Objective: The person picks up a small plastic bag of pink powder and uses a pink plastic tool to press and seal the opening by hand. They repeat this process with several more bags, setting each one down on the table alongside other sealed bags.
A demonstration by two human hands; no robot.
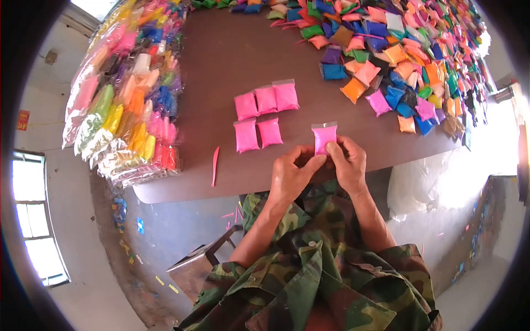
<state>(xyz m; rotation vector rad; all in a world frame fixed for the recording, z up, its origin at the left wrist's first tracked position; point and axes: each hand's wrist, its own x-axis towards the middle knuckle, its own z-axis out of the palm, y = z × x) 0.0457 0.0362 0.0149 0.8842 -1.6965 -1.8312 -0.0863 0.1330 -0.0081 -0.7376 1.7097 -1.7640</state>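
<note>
Between my two hands, just over the table's near edge, is a small clear packet of pink clay-like material [326,136], held upright. My left hand [293,172] pinches its lower left side, the thumb across the front. On the lower right side my right hand [350,164] grips the same packet, its thumb also in front. Fingers behind the packet are partly hidden. Left of my hands, matching pink packets lie in two rows: three in the back row [266,100] and two in the front row [247,135]. A pink plastic knife [215,166] lies further left.
Long clear bags of many-coloured packets [118,118] are stacked along the table's left side. A big heap of loose coloured packets [386,60] covers the back right. The brown table [232,60] ends close to my body. A stool [199,265] stands below left; a whitish plastic bag [411,190] hangs right.
</note>
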